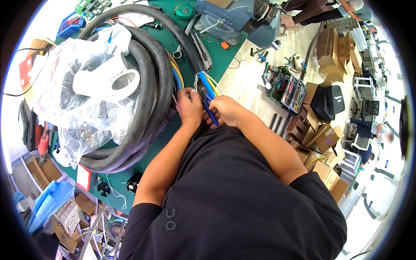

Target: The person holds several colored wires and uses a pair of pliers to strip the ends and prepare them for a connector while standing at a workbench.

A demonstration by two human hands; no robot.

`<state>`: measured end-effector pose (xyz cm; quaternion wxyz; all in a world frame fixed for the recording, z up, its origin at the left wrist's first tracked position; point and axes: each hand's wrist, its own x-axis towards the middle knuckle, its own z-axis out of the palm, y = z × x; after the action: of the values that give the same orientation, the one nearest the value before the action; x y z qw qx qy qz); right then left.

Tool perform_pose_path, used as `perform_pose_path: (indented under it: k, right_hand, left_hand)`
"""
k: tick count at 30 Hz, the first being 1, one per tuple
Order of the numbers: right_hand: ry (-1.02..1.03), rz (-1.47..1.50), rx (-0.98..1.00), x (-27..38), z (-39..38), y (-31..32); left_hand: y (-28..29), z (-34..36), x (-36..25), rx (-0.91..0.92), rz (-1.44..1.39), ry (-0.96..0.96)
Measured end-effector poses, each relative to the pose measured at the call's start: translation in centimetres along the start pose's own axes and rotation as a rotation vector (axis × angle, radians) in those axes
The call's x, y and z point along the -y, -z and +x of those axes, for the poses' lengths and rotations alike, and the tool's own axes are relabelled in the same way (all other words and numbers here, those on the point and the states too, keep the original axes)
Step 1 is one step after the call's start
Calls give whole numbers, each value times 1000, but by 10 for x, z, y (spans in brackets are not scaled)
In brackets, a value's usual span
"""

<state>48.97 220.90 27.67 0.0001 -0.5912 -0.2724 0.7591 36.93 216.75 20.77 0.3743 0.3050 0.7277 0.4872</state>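
Right hand [226, 112] grips blue-handled pliers [211, 115], tool head just beside left hand [189, 107]. Left's fingers are curled; can't tell what they hold. Blue wire [206, 85] sits just beyond both hands, exiting black cable [193, 55]. Coil [162, 86] lies left of left hand on green tabletop [226, 58]. Farther out: tape measure [185, 11].
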Motion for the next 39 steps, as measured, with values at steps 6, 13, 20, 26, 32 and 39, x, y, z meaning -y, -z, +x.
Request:
perform_pose_path:
  k: [6,13,20,26,32,39]
  right_hand:
    - [83,-168,-20,-2,3,6]
    - [73,-192,-7,-2,5,7]
    - [83,-236,-22,0,6,8]
    - [88,-171,-64,8,-4,-1]
    - [142,-137,-65,-2,4,-3]
    - [153,-114,-63,-8,6,-2]
  left_hand:
    - [2,-2,-8,49,-120,53]
    - [3,2,4,99,-79,66]
    - [0,5,8,104,-152,91]
    - [0,6,12,93,-168,102]
    - [-3,6,15,76,-132,37]
    - [1,0,-8,72,-48,-45]
